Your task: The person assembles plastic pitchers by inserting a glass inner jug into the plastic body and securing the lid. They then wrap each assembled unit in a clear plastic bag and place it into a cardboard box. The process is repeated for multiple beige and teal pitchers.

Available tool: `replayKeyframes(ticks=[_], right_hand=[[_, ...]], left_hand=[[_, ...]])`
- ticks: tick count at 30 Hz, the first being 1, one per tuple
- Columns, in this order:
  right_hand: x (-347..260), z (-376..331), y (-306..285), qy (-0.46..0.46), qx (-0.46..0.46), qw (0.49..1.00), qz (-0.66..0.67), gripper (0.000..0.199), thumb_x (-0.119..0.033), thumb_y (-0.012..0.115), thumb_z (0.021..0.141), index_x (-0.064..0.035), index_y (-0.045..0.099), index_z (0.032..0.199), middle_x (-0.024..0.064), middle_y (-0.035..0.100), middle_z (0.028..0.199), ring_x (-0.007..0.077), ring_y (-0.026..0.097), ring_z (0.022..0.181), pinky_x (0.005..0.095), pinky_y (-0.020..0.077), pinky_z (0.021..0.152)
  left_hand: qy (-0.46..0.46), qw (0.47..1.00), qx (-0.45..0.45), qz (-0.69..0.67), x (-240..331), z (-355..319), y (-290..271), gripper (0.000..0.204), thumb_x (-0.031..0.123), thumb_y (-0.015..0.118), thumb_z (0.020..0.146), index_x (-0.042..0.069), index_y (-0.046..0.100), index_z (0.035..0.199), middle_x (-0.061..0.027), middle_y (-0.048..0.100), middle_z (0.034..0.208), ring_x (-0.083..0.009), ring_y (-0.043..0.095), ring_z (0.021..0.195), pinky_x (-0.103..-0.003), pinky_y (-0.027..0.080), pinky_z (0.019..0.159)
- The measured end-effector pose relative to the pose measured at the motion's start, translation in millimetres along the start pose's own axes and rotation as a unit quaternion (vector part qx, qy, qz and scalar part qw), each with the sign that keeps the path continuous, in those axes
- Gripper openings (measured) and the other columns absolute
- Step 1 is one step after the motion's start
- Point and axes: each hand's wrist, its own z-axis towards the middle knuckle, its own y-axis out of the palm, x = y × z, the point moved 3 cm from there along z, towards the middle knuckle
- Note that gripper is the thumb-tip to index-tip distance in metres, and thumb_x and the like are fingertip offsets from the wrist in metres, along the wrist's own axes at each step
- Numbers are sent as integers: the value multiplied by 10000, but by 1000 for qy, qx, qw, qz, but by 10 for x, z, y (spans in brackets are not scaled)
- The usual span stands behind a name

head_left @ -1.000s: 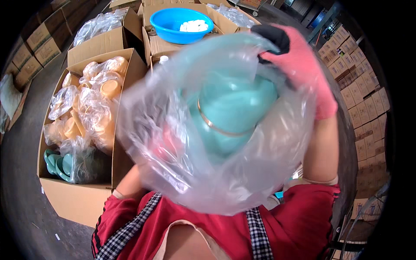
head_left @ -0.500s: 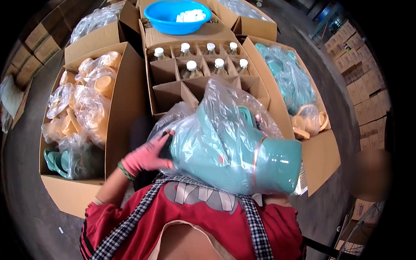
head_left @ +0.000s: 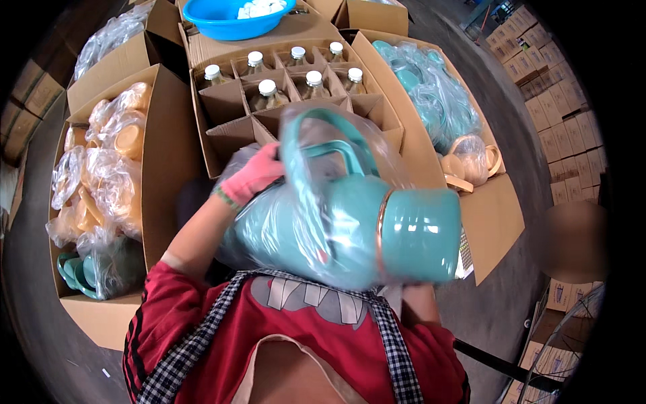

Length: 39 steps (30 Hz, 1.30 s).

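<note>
Open cartons (head_left: pixel 171 141) flank the bagged teal jug (head_left: pixel 350 232) at frame centre, its handle (head_left: pixel 292 151) now rolled upward within reach of the left hand (head_left: pixel 252 176), whose fingers' hold I cannot tell, the right hand hidden.

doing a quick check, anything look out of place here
Maybe the colours: teal pieces sit beside bagged peach ones in the left carton, and peach pieces with teal ones in the right carton. Nothing looks spilled.

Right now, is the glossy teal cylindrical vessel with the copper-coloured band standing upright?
No; the glossy teal cylindrical vessel lies sideways, its long body running from left to right in front of the red cloth shirt.
</note>
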Motion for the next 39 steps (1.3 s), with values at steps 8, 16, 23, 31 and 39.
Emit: replayKeyframes(ticks=[8, 16, 23, 31, 39], right_hand=[[-201, 451, -60, 83, -229, 898, -366, 820, -430, 662, 676, -12, 309, 1286, 108, 377, 1287, 192, 356, 1178, 329, 264, 982], [-403, 861, -486, 349, -285, 840, -304, 698, -543, 466, 787, 0, 393, 1220, 101, 547, 914, 181, 521, 817, 267, 394, 694], [-693, 627, -311, 462, -167, 769, -410, 613, -520, 520, 768, -37, 470, 1141, 77, 542, 837, 202, 567, 768, 307, 445, 651], [13, -77, 1229, -282, -494, 487, -663, 503, -192, 632, 647, -15, 461, 1086, 149, 521, 914, 262, 522, 863, 411, 420, 670], [-98, 637, 1278, -184, -450, 596, -639, 336, -154, 660, 634, -71, 564, 945, 126, 581, 851, 269, 549, 865, 370, 431, 766]], left_hand=[[234, 773, 329, 490, -47, -920, 204, 415, 115, 627, 706, 2, 487, 1080, -169, 555, 962, -295, 549, 857, -362, 435, 746], [287, 712, 351, 536, -221, -1237, 266, 372, 91, 577, 727, -18, 489, 1071, -184, 536, 980, -336, 528, 877, -387, 419, 777], [263, 710, 310, 575, -294, -1116, 317, 411, 74, 578, 701, -30, 471, 1083, -201, 508, 1018, -375, 501, 894, -402, 412, 793], [289, 704, 176, 625, -261, -1137, 537, 772, 222, 652, 671, -106, 226, 1224, -269, 399, 1153, -417, 426, 1027, -436, 340, 891], [158, 723, 334, 584, -74, -1665, 117, 294, 81, 528, 739, -2, 534, 1021, -198, 560, 952, -351, 533, 881, -359, 434, 776]])
